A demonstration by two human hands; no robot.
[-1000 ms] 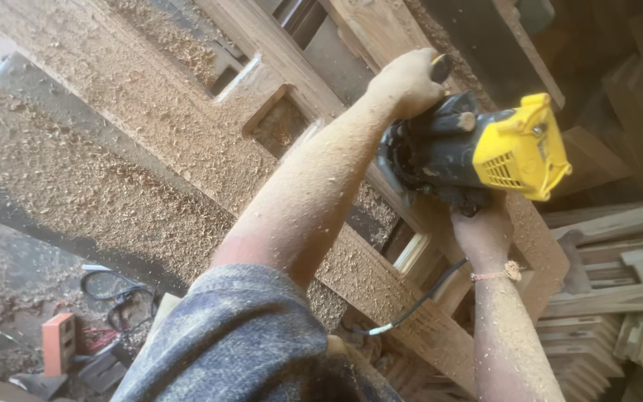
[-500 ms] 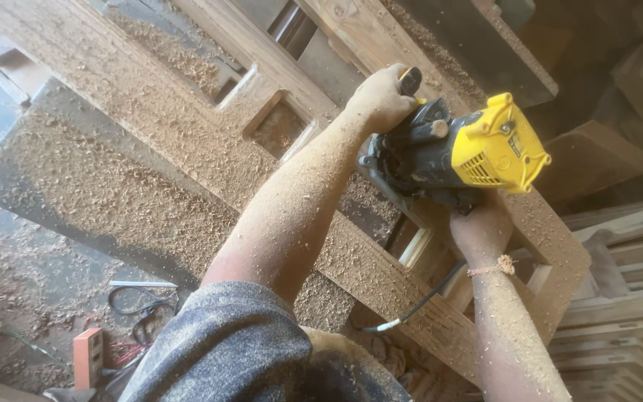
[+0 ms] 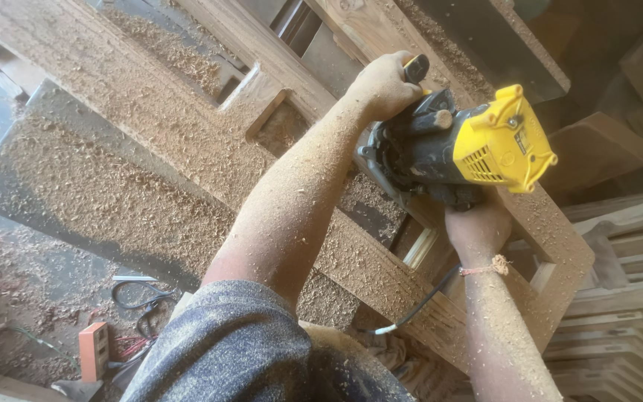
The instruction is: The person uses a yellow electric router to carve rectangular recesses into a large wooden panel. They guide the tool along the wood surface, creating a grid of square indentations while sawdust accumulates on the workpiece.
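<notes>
Yellow-and-black power planer (image 3: 459, 152) sits on the sawdust-covered wooden frame (image 3: 351, 260), my left hand (image 3: 382, 83) clenched around its front knob, my right hand (image 3: 478, 227) grasping it from below. Open recesses (image 3: 277, 126) in the frame hold shavings; stacked timber (image 3: 619, 327) crowds the right edge.

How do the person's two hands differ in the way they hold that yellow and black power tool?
The left hand grips a knob on top of the power tool; the right hand holds it from beneath. The right wrist wears a string band; the left is bare. Sawdust coats both arms.
</notes>
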